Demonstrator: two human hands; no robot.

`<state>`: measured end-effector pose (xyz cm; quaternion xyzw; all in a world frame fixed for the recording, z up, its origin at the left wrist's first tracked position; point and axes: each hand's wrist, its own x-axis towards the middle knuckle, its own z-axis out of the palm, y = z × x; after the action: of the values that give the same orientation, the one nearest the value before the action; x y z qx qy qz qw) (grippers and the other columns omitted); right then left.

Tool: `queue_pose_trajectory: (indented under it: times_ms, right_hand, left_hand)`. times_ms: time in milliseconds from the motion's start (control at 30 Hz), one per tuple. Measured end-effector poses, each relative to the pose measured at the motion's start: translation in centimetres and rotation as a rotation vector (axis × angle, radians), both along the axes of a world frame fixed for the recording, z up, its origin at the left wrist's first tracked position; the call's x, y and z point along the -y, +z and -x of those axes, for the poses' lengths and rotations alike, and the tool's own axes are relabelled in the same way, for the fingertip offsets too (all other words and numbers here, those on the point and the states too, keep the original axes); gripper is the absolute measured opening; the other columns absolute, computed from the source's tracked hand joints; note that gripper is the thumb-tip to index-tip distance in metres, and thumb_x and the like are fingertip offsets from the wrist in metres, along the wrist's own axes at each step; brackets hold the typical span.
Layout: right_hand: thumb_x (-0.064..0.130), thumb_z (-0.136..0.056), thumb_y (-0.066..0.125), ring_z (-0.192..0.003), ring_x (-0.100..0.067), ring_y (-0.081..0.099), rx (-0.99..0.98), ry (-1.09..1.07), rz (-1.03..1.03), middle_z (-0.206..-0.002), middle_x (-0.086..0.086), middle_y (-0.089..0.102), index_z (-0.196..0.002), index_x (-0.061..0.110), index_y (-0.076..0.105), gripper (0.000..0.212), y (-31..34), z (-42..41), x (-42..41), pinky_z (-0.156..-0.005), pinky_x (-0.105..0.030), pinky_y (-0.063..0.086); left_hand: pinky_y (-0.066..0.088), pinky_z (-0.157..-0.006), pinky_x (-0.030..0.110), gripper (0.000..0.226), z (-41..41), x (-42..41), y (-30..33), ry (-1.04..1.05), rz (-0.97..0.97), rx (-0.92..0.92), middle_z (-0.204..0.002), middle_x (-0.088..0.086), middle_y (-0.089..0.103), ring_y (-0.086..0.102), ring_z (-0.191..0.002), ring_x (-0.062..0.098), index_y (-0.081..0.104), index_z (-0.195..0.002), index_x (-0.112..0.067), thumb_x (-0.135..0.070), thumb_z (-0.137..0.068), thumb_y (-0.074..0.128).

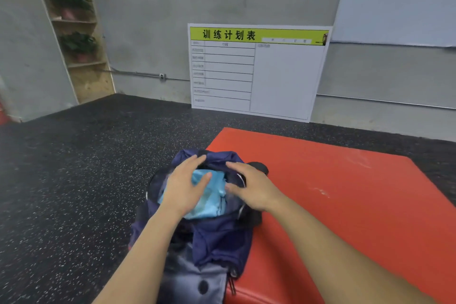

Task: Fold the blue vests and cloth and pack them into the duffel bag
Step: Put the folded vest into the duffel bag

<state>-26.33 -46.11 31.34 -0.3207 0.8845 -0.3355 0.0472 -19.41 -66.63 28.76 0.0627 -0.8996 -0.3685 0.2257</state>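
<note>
Fingers of the left hand [183, 186] lie straight, pressing the folded light-blue cloth [209, 198] inside the open navy fabric duffel bag [219, 237]; right hand [251, 186] fingers relaxed over the bag's rim — bag straddles the red mat [345, 192] edge.

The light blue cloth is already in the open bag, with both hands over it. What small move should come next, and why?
Probably press the light blue cloth deeper with the left hand, whose straight fingers already lie on it. The cloth bulges at the bag's mouth, and the right hand rests at the opening's right edge, so it could hold that edge aside.
</note>
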Motion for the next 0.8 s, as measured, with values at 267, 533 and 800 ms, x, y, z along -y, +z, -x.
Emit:
queue_pose_trajectory:
  times_ms: [267, 533, 800]
  right_hand:
    - [0.031, -0.094, 0.072, -0.147, -0.014, 0.035, -0.184, -0.108, -0.048, -0.155, -0.001, 0.047, -0.151, 0.022, 0.048, 0.062, 3.9, -6.5, -14.3, -0.117, -0.018, 0.019]
    - [0.034, -0.091, 0.075, -0.144, -0.015, 0.041, -0.205, -0.363, 0.007, -0.152, -0.003, 0.049, -0.147, 0.024, 0.052, 0.061, 3.0, -14.8, -30.3, -0.116, -0.015, 0.021]
    - [0.032, -0.091, 0.075, -0.142, -0.012, 0.043, -0.190, -0.550, 0.045, -0.150, 0.000, 0.052, -0.146, 0.023, 0.054, 0.059, -0.7, -22.5, -42.5, -0.117, -0.015, 0.023]
  left_hand:
    - [0.031, -0.117, 0.028, 0.060, -5.3, -12.5, 4.0, -0.232, 0.082, -0.122, -0.147, -0.005, 0.053, 0.044, -0.139, 0.011, 0.054, -0.143, -0.024, -0.045, -0.087, 0.061]
    - [0.027, -0.121, 0.031, 0.062, -7.6, -27.3, 5.2, -0.496, 0.123, -0.163, -0.153, -0.004, 0.048, 0.039, -0.143, 0.010, 0.049, -0.148, -0.031, -0.053, -0.090, 0.057]
    - [0.031, -0.120, 0.039, 0.067, -10.4, -41.4, 1.9, -0.741, 0.192, -0.113, -0.153, -0.004, 0.049, 0.040, -0.143, 0.009, 0.048, -0.148, -0.032, -0.063, -0.089, 0.046]
